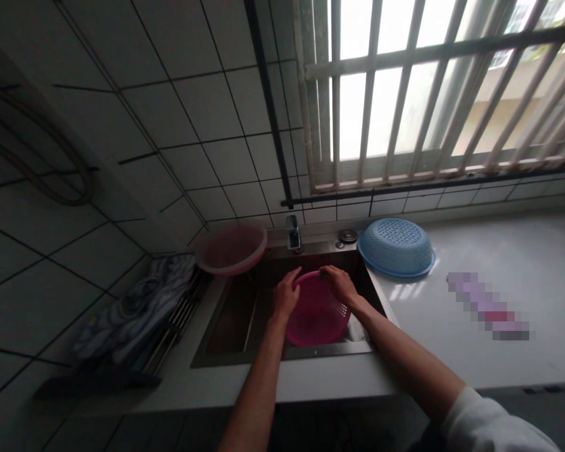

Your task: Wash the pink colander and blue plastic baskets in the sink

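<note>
A pink perforated plastic colander (316, 315) is held upside down over the steel sink (226, 326). My left hand (286, 295) grips its left rim with fingers curled around the edge. On the far rim sits my right hand (339, 282), its fingers closed over the top edge. Both forearms reach in from the bottom of the view. The faucet (292, 233) stands just behind the colander at the back of the sink.
A blue colander (395, 247) lies upside down on the white counter (499, 251) to the right. A pink basin (233, 249) leans at the sink's back left corner. A crumpled cloth (141, 301) lies on a rack at the left. Tiled walls and a barred window stand behind.
</note>
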`<action>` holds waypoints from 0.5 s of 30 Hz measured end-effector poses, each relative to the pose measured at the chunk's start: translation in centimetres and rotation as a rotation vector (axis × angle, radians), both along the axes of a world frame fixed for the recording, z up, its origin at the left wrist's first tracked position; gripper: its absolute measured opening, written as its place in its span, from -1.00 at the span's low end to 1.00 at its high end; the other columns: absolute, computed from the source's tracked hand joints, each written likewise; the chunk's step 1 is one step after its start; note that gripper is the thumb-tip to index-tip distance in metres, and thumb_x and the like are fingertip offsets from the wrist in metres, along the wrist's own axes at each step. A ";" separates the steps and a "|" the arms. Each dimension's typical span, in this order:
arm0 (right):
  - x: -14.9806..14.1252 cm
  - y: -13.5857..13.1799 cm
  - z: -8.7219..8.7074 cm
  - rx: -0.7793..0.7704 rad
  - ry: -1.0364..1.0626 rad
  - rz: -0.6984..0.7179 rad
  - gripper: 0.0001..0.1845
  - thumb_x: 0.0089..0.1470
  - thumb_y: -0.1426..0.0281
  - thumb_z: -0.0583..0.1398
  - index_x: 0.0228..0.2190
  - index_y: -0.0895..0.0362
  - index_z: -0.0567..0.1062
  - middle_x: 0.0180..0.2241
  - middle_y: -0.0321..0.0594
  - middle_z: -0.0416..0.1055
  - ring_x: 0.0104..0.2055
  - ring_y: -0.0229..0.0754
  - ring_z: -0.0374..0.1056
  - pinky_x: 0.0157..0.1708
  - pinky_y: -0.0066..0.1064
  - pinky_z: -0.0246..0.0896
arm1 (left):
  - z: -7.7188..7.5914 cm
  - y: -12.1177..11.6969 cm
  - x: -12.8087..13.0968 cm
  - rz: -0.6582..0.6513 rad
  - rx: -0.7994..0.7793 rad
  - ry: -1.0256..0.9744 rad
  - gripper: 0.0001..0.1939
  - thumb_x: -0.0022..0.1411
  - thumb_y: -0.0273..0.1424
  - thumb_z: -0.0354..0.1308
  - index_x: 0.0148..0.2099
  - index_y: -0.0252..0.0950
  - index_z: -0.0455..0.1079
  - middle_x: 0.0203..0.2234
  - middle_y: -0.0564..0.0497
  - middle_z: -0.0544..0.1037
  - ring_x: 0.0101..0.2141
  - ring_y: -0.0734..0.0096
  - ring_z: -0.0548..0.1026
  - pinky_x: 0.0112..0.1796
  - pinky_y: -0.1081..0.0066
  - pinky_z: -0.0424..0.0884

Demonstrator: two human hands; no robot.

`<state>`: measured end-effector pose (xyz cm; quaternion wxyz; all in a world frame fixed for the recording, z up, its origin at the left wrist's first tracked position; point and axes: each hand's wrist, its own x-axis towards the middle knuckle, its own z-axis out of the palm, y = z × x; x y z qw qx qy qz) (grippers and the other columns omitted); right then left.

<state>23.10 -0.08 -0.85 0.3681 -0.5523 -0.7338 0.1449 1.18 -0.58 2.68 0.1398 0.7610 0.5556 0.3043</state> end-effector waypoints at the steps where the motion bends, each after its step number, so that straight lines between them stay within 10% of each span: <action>1: -0.6 -0.1 0.1 0.009 -0.016 0.042 -0.61 0.25 0.55 0.13 -0.02 0.00 0.62 -0.07 -0.21 0.63 -0.07 -0.14 0.54 0.01 -0.40 0.38 | -0.1 0.0 0.4 -0.037 -0.035 -0.003 -0.48 0.31 -0.57 0.12 0.26 -0.09 0.46 0.19 0.06 0.56 0.16 0.37 0.53 0.22 0.38 0.37; 9: 1.2 1.2 -1.4 -0.065 0.200 -0.221 -0.64 0.27 0.43 0.19 0.05 0.04 0.61 -0.07 -0.13 0.65 -0.08 -0.07 0.59 0.02 -0.30 0.43 | -0.1 0.4 -1.3 0.329 0.007 -0.172 -0.68 0.44 -0.37 0.11 0.16 -0.19 0.54 0.04 -0.07 0.66 0.01 0.26 0.63 0.09 0.34 0.47; 15: 0.8 0.6 -1.2 -0.031 0.155 -0.129 -0.60 0.25 0.48 0.21 0.08 0.02 0.61 0.02 -0.16 0.62 -0.01 -0.03 0.59 0.06 -0.27 0.44 | 0.0 0.2 -1.0 0.219 -0.119 -0.105 -0.69 0.41 -0.40 0.13 0.12 -0.15 0.57 0.01 -0.03 0.67 -0.01 0.28 0.63 0.07 0.36 0.47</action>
